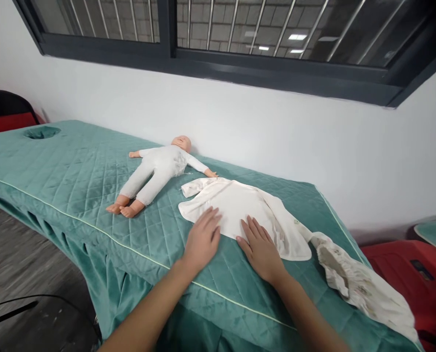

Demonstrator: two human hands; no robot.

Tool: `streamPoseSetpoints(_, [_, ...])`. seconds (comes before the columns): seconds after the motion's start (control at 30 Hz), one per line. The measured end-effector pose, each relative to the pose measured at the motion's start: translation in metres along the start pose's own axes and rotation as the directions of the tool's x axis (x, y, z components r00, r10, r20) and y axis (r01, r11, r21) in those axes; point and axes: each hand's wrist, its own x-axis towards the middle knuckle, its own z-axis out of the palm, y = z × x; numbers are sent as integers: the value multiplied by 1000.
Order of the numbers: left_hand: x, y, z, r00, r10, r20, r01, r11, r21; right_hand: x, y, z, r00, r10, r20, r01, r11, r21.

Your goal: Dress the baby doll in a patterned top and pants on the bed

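A white baby top [236, 200] lies spread on the green quilted bed cover [137, 244], one sleeve pointing left. My left hand [203, 239] rests on its near left edge, fingers extended. On the near edge, further right, my right hand [260, 249] lies flat with fingers slightly apart. Neither hand grips anything. A baby doll [163, 164] with a white cloth body lies on its back to the left of the top, one arm reaching toward it. Right of the top are crumpled white patterned baby pants [364, 288] with a gathered waist.
The bed has a face hole [42, 132] at its far left. Behind it stand a white wall [247, 132] and a dark-framed window [210, 63] with bars. A red chair [7, 122] is at left; a red object [412, 274] stands beyond the bed's right end.
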Motion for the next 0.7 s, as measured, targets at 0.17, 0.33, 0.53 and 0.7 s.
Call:
streamPoseSetpoints(0.17, [20, -50, -24, 876, -355, -327, 297, 930, -216, 13, -11, -1, 997, 79, 6, -76, 941, 330])
streamPoseSetpoints(0.33, [46, -83, -24, 853, -477, -211, 374, 842, -389, 88, -37, -2, 989, 135, -57, -87, 855, 512])
streamPoseSetpoints(0.53, [84, -99, -24, 879, -476, -12, 460, 854, -243, 179, -59, 6, 968, 246, -53, -210, 907, 365])
streamPoseSetpoints(0.7, [95, -107, -23, 882, -469, 35, 460, 845, -273, 184, -61, 16, 963, 267, -25, -249, 925, 288])
